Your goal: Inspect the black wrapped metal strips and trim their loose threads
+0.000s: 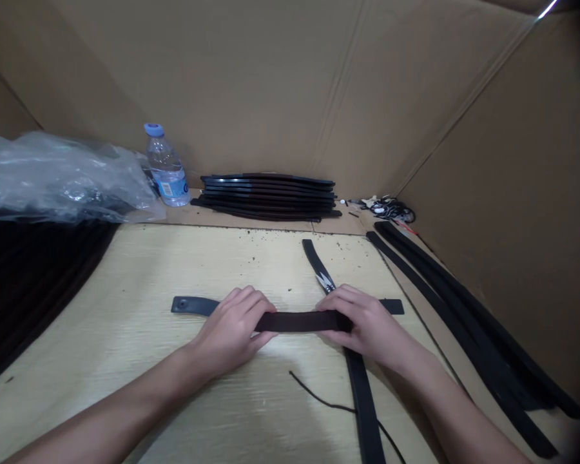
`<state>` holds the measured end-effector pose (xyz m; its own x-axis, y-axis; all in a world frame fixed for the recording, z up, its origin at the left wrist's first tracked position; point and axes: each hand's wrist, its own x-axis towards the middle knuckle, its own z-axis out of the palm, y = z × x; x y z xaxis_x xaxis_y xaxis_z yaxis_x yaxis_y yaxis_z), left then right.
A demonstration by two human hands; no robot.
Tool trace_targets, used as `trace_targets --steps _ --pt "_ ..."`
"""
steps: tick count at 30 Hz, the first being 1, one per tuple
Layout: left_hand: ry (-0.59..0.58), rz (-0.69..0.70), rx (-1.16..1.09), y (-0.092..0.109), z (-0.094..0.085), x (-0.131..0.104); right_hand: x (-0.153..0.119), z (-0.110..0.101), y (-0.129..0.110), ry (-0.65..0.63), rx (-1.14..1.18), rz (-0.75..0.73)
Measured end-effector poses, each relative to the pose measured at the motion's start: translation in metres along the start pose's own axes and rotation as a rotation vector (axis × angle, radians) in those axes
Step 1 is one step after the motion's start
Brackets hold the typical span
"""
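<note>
Both my hands grip a dark strap point(297, 321) held crosswise above the pale table. My left hand point(239, 325) is closed round its left part, and a blue-black end with a round mark sticks out beyond. On the other side my right hand point(360, 316) pinches the strap, its plain tip showing past the fingers. Under the right hand a long black strip point(366, 406) runs from the near edge up to the back. The silver blades of small scissors point(325, 281) poke out by the right fingertips; their handles are hidden. A thin dark cord point(319, 397) lies below, crossing near the strip.
Along the back stand a stack of dark straps point(270, 196) and a water bottle point(169, 174). Clear plastic bags point(62, 177) and dark ribbed material point(33, 277) fill the left side. Long black strips point(454, 316) lie at right, below a tangle of cords point(389, 209). Cardboard walls point(270, 84) surround the table point(149, 264).
</note>
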<state>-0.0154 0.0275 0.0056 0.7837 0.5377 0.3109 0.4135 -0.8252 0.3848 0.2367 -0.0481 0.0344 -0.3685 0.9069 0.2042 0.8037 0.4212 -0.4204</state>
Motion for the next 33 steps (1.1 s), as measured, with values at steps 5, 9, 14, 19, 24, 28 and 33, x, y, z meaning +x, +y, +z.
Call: trace_targets --steps 5,9,14,19,24,28,33 --pt "-0.018 0.0 -0.004 -0.001 -0.001 -0.001 -0.002 -0.002 0.005 0.009 0.004 -0.007" --pt "-0.035 -0.001 0.018 -0.005 -0.006 0.0 -0.003 -0.005 0.008 0.024 -0.001 -0.009" --pt "-0.026 0.013 0.079 -0.02 -0.012 0.001 -0.005 -0.014 0.016 0.056 -0.026 0.002" --pt "0.002 0.041 0.136 -0.031 -0.016 0.0 -0.008 -0.019 0.022 0.075 -0.033 0.013" --pt "0.039 0.081 0.162 -0.03 -0.015 0.0 -0.007 -0.017 0.019 0.083 -0.026 0.013" --pt "0.048 0.081 0.171 -0.028 -0.014 0.0 -0.006 -0.015 0.014 0.094 -0.029 0.001" --pt "0.067 0.097 0.193 -0.025 -0.012 -0.001 -0.005 -0.01 0.01 0.084 -0.027 -0.015"
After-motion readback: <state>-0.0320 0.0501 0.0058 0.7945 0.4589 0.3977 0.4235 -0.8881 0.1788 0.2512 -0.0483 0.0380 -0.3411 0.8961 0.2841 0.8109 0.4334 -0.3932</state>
